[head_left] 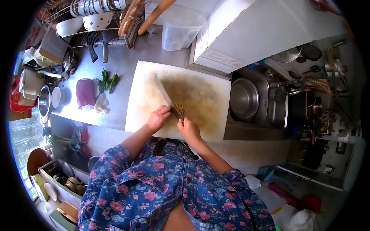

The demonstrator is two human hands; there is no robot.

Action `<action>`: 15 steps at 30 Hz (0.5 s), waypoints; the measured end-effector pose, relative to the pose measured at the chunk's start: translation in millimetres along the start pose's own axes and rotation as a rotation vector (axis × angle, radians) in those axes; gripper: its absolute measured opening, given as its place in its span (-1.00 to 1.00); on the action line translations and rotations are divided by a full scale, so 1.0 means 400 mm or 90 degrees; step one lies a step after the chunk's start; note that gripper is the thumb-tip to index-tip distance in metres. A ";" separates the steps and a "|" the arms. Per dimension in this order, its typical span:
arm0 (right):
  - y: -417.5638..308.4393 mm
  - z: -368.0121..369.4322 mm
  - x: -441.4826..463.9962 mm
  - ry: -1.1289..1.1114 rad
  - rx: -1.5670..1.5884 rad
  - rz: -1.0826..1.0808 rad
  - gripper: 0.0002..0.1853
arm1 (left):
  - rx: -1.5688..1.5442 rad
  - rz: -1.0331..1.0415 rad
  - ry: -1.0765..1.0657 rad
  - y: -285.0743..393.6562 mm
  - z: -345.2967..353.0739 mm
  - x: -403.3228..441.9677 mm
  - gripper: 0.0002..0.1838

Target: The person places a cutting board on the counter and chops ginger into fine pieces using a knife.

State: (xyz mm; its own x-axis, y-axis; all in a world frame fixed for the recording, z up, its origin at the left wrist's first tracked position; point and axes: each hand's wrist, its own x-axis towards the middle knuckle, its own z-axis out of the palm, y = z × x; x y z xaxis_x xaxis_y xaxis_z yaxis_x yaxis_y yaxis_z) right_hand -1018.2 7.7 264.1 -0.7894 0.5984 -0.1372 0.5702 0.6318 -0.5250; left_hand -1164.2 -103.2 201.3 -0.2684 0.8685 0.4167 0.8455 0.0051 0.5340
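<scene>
A knife [166, 94] lies diagonally over a stained white cutting board [142, 77], its tip toward the back left. My right hand [189, 130] is closed round the knife's handle near the board's front edge. Just left of the blade, my left hand [158, 117] has its fingers pressed together close to the blade; whatever they hold, if anything, is too small to make out. A little pile of chopped yellow-green pieces [179, 108] sits against the right side of the blade.
Green peppers [111, 82] and a pink-purple package [85, 93] lie on the steel counter [127, 56] left of the board. On the right, a metal basin [244, 98] stands in the sink. A clear plastic container [179, 32] and a dish rack with bowls [98, 21] stand behind.
</scene>
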 end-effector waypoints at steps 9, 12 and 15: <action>0.007 -0.107 -0.015 -0.118 0.062 0.060 -0.65 | -0.025 -0.008 0.013 0.001 0.002 0.001 -0.79; 0.011 -0.045 -0.007 -0.079 0.048 0.049 -0.65 | -0.021 -0.006 0.006 -0.004 0.002 -0.003 -0.77; 0.011 -0.008 0.016 -0.029 0.048 0.030 -0.65 | -0.015 0.001 0.003 -0.006 -0.001 -0.004 -0.77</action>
State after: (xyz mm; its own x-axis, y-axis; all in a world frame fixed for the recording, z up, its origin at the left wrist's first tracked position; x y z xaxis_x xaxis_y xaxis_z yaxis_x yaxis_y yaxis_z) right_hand -1019.9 15.8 263.5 -0.7730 0.6019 -0.2005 0.5891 0.5637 -0.5790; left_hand -1166.0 -104.9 199.6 -0.2699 0.8662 0.4205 0.8347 -0.0072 0.5506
